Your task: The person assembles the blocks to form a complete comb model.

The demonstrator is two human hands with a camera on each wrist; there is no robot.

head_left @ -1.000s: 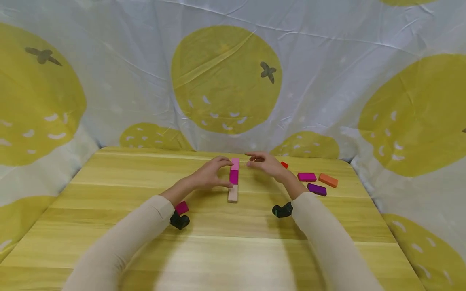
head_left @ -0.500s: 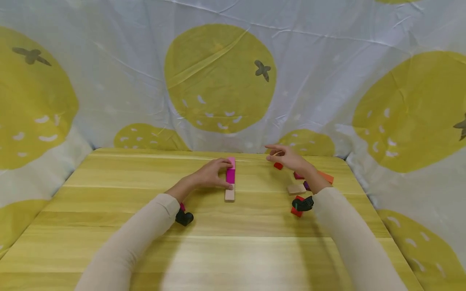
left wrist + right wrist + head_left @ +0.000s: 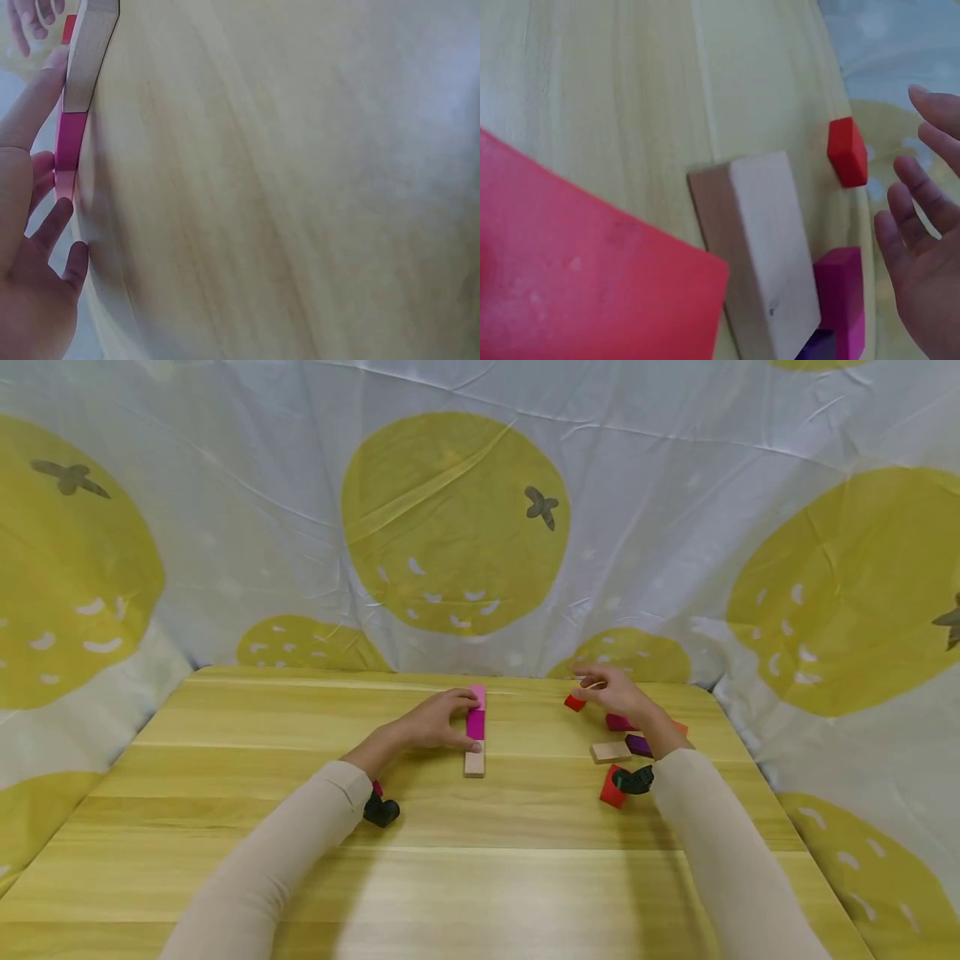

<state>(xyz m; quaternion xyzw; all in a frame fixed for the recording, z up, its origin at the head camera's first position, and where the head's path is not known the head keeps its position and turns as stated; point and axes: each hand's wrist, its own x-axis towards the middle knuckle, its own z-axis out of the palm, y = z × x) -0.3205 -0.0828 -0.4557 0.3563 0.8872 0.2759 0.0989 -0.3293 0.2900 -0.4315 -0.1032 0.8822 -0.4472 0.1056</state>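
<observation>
In the head view, a row of three blocks runs away from me: a plain wooden block, a magenta block and a light pink block. My left hand rests along the row's left side, its thumb touching the wooden block and its fingers at the pink one. A small red block lies at the back right. Just right of and above it hovers my right hand, loosely curved; the right wrist view shows a gap between the fingers and this red block.
Under the right forearm lie another plain wooden block, a magenta block, a purple block, a partly hidden orange block and a larger red block. A patterned cloth hangs behind the table.
My right hand has moved away from the row to the right, arriving by the small red block. The left hand stays at the row. The view has shifted slightly.
</observation>
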